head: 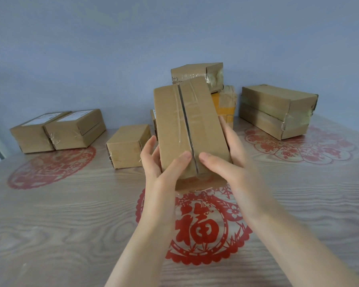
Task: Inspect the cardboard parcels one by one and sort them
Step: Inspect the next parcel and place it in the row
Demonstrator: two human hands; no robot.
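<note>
A long brown cardboard parcel (187, 125) with clear tape along its centre seam is lifted above the table, its seam side facing me. My left hand (162, 162) grips its near left side, thumb on top beside the seam. My right hand (226, 158) grips the near right side, thumb on top and fingers under the edge. Two labelled parcels (58, 130) lie side by side at the far left. A small parcel (126, 145) sits left of centre. A pile of parcels (216, 88) stands behind the held one. A large parcel (278, 110) lies at the far right.
The table (71, 224) has a wood-grain cover with red paper-cut motifs (197, 228). A blue-grey wall (112, 48) rises right behind the parcels. The table's left edge shows at the far left.
</note>
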